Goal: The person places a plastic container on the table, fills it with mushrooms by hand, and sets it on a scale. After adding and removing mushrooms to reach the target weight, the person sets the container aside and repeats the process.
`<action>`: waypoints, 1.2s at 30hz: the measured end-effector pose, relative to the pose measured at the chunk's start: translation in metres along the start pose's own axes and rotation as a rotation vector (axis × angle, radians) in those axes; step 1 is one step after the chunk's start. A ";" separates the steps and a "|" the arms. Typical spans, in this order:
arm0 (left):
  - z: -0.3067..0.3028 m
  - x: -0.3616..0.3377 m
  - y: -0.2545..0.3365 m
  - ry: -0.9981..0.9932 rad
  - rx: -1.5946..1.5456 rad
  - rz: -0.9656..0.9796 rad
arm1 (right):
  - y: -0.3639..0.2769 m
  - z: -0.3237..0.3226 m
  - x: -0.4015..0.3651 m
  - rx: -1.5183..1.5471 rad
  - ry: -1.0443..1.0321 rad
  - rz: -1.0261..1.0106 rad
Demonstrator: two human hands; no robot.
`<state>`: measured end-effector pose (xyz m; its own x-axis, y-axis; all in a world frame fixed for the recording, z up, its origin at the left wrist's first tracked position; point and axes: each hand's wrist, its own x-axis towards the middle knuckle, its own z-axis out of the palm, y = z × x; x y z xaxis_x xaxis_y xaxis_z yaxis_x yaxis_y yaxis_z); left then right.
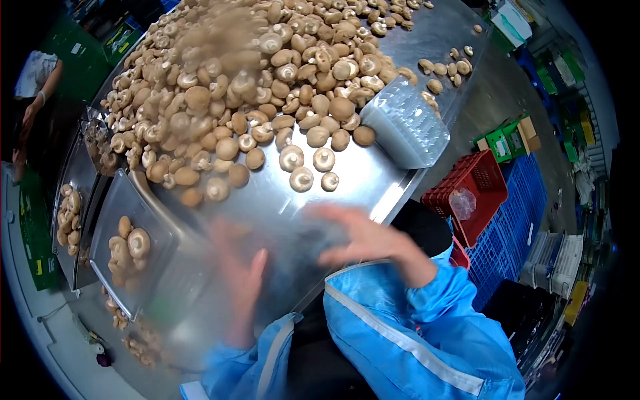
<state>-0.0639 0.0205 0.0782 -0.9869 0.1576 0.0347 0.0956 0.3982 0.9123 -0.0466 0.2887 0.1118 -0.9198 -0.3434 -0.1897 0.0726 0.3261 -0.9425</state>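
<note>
Both my hands are smeared by motion over the near part of a steel table (360, 200). My left hand (243, 280) points forward, its thumb standing apart from blurred fingers. Across from it, my right hand (363, 240) stretches its fingers to the left, thumb apart from them. A hazy dark streak lies between the hands, and no held object shows clearly. Ahead of them spreads a large pile of brown-capped mushrooms (320, 107), several lying stem up at its near edge. Nested clear plastic trays (407, 123) stand beside the pile on the right.
On the left, a clear-walled tray (143, 227) has mushrooms in it. A red crate (490, 193) rests by a blue plastic pallet (517, 227) on the floor at right, near a green box (503, 143). Another person's arm (41, 100) shows at far left.
</note>
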 end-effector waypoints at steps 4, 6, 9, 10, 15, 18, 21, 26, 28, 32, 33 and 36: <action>-0.042 -0.018 -0.022 -0.294 -0.327 -0.341 | 0.014 0.069 0.016 0.590 -0.571 0.121; -0.055 -0.036 -0.034 -0.346 -0.476 -0.591 | 0.031 0.083 0.020 0.919 -0.679 0.292; -0.056 -0.060 -0.044 -0.086 -0.636 -0.772 | 0.038 0.090 0.015 0.911 -0.560 0.489; -0.052 -0.067 -0.046 0.037 -0.644 -0.807 | 0.040 0.094 0.012 0.861 -0.535 0.495; -0.013 -0.065 -0.038 0.461 -0.783 -0.814 | 0.017 0.117 0.002 0.616 -0.566 0.562; 0.002 -0.055 -0.033 0.597 -0.856 -0.702 | 0.016 0.135 -0.006 0.767 -0.313 0.531; -0.025 -0.064 -0.047 0.420 -0.888 -0.691 | 0.023 0.124 -0.001 0.804 -0.108 0.560; -0.062 -0.088 -0.056 -0.035 -0.723 -0.905 | 0.052 0.104 0.009 0.713 -0.206 0.661; -0.059 -0.088 -0.057 -0.062 -0.743 -0.965 | 0.055 0.109 0.015 0.635 -0.145 0.672; -0.040 -0.078 -0.061 0.062 -0.819 -0.946 | 0.056 0.117 0.022 0.540 0.086 0.600; -0.036 -0.071 -0.064 0.083 -0.828 -0.921 | 0.055 0.116 0.025 0.536 0.126 0.561; -0.025 -0.041 -0.069 0.127 -0.931 -0.938 | 0.045 0.108 0.050 0.471 0.230 0.517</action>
<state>-0.0334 -0.0361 0.0241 -0.6398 0.0597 -0.7662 -0.6980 -0.4625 0.5468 -0.0478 0.1911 0.0305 -0.7772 -0.0383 -0.6280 0.6291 -0.0343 -0.7765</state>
